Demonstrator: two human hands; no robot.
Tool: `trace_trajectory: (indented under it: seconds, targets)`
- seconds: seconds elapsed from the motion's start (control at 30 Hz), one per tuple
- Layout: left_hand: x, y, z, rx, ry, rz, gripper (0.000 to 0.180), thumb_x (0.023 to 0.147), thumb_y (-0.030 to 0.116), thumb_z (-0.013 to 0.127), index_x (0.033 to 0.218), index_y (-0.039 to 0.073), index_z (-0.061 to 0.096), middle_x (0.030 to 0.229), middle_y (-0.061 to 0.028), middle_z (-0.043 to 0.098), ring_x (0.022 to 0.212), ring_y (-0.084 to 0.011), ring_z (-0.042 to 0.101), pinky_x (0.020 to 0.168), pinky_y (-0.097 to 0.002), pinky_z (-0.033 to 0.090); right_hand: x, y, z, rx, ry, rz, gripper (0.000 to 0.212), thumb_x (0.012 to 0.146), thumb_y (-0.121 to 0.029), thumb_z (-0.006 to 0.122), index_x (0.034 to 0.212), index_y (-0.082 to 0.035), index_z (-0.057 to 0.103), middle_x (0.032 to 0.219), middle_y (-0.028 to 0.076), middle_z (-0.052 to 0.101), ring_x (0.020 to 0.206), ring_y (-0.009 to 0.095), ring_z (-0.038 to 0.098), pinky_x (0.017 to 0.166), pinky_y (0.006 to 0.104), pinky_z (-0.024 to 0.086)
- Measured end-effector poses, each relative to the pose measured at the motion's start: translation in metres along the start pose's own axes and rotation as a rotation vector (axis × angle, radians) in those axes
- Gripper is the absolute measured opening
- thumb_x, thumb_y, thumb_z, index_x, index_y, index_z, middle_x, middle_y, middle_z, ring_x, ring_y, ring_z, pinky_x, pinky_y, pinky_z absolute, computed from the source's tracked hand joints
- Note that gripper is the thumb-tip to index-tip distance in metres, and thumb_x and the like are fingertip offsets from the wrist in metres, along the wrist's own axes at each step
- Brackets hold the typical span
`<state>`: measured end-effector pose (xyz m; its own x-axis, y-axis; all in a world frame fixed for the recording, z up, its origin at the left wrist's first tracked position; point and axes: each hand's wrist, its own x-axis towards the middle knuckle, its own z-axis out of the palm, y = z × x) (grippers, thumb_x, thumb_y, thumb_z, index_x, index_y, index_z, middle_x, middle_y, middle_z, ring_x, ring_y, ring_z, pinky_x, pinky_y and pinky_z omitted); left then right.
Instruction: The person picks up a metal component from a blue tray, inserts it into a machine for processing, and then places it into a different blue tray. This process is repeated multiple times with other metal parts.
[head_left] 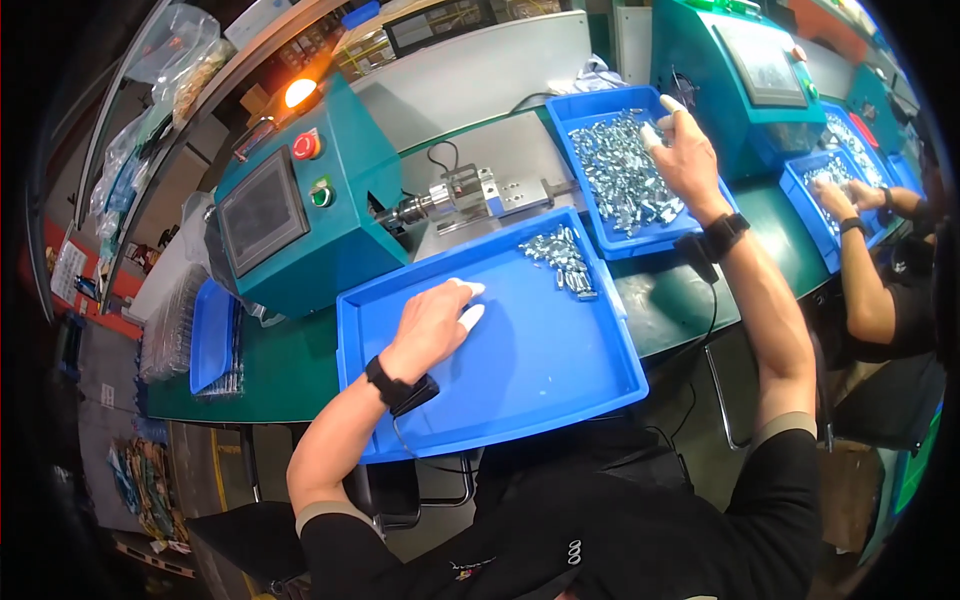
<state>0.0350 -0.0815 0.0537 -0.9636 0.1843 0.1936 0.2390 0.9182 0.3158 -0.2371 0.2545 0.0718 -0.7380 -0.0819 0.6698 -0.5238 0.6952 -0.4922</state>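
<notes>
The left hand [428, 325] is hovering over the near blue tray [500, 420], and its grip is standing spread, with a visible gap between the white-covered thumb and forefinger and nothing showing in it. The right hand [688, 160] is reaching over the far blue tray [625, 245], its white-covered fingertips standing over the tray's right edge; I cannot tell whether that grip is pinching a part. Beneath and beside the right hand, many small shiny metal parts [620, 175] are lying heaped along the far tray, while a smaller pile [565, 262] is sitting in the upper right corner of the near tray, well apart from the left hand. Each wrist is wearing a black band with a cable. Beyond the near tray, a metal fixture [515, 192] is standing in line with the chuck of a teal machine [330, 245], which is carrying a dark screen [263, 212], a red button [307, 145] and a glowing orange lamp [299, 93]. These things are resting on a green worktop [280, 365]. At its left end, a slim blue tray [212, 335] is leaning beside stacked clear plastic trays [170, 325]. To the right, another teal machine [735, 75] is standing, and a co-worker's hands [840, 197] are working over another blue tray of parts [830, 245].
</notes>
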Motion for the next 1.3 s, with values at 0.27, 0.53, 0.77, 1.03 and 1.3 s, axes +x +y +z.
trace_trajectory:
  seconds: [0.27, 0.53, 0.77, 1.03, 1.3]
  targets:
    - [0.078, 0.06, 0.046, -0.004, -0.064, 0.165, 0.016, 0.092, 0.015, 0.073, 0.104, 0.006, 0.069, 0.093, -0.0147, 0.067, 0.092, -0.0385, 0.067, 0.079, -0.0479, 0.054, -0.069, -0.032, 0.009, 0.526, -0.027, 0.078, 0.054, 0.097, -0.014, 0.073, 0.147, -0.003, 0.056, 0.111, 0.013, 0.076, 0.091, 0.019, 0.073, 0.072, 0.0312, 0.06]
    - [0.069, 0.052, 0.055, -0.059, 0.006, 0.259, 0.028, 0.087, 0.007, 0.077, 0.113, 0.005, 0.067, 0.096, -0.0133, 0.065, 0.091, -0.0366, 0.066, 0.08, -0.0447, 0.054, -0.079, -0.032, 0.006, 0.624, 0.012, 0.099, 0.051, 0.097, -0.008, 0.07, 0.145, 0.0, 0.057, 0.107, 0.012, 0.077, 0.083, 0.016, 0.073, 0.067, 0.0285, 0.06]
    - [0.05, 0.055, 0.047, 0.005, 0.009, 0.154, 0.023, 0.086, 0.004, 0.076, 0.108, 0.005, 0.069, 0.097, -0.0137, 0.067, 0.093, -0.0365, 0.067, 0.082, -0.0437, 0.055, -0.083, -0.03, 0.003, 0.576, 0.019, 0.039, 0.049, 0.095, -0.008, 0.071, 0.143, -0.004, 0.06, 0.101, 0.01, 0.077, 0.073, 0.014, 0.07, 0.062, 0.0286, 0.056]
    - [0.09, 0.038, 0.012, -0.021, 0.315, 0.208, 0.017, 0.086, 0.007, 0.076, 0.103, 0.009, 0.073, 0.091, -0.0121, 0.065, 0.089, -0.0354, 0.066, 0.08, -0.0453, 0.055, -0.09, -0.032, 0.007, 0.552, 0.023, 0.016, 0.048, 0.095, -0.009, 0.072, 0.142, -0.006, 0.062, 0.098, 0.008, 0.077, 0.066, 0.013, 0.066, 0.059, 0.0284, 0.053]
    - [0.149, -0.01, -0.027, 0.166, 0.296, 0.053, 0.015, 0.086, 0.005, 0.072, 0.1, 0.009, 0.074, 0.095, -0.0122, 0.069, 0.094, -0.0348, 0.067, 0.082, -0.0436, 0.054, -0.088, -0.032, 0.008, 0.541, 0.022, 0.035, 0.044, 0.095, -0.01, 0.073, 0.138, -0.004, 0.065, 0.097, 0.009, 0.077, 0.067, 0.015, 0.066, 0.06, 0.0296, 0.053]
